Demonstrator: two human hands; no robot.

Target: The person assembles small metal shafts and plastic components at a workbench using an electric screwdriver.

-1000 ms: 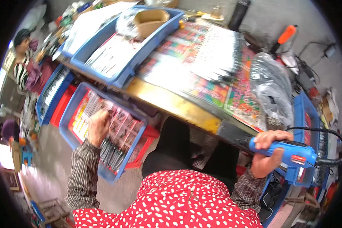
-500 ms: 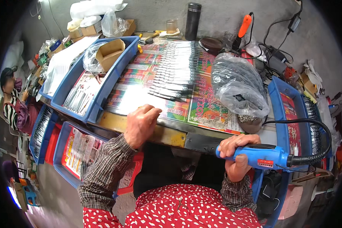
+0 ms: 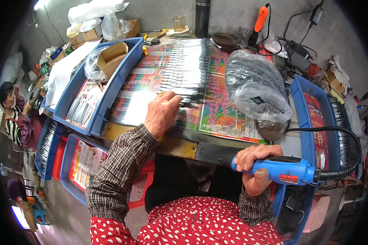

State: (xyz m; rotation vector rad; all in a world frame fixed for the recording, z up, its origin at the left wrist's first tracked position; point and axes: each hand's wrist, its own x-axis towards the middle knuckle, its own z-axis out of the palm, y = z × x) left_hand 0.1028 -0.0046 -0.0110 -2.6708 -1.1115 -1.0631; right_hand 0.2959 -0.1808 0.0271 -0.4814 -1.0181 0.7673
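My left hand (image 3: 162, 113) reaches over the bench's near edge, fingers pinched at the left ends of the nearest slim pen-like rods. A long row of these silver rods with dark ends (image 3: 187, 67) lies side by side on a colourful printed sheet (image 3: 141, 77). The fingertips seem to grip one rod, though the hand partly hides it. My right hand (image 3: 254, 163) wraps round a blue corded electric screwdriver (image 3: 288, 171), held level just off the front edge. Its tip points left; a black cable runs from its right end.
A blue tray (image 3: 119, 77) with a cardboard box stands left, another blue tray (image 3: 301, 108) right. Clear plastic bags (image 3: 257, 87) lie beside a brown bowl of small metal parts (image 3: 270, 130). At the back stand a black flask (image 3: 202, 20) and an orange-handled tool (image 3: 261, 20). Another person (image 3: 18, 118) sits far left.
My left hand has moved forward and right from the bench edge to the near end of the rod row. My right hand keeps the screwdriver in nearly the same place. The view has shifted slightly.
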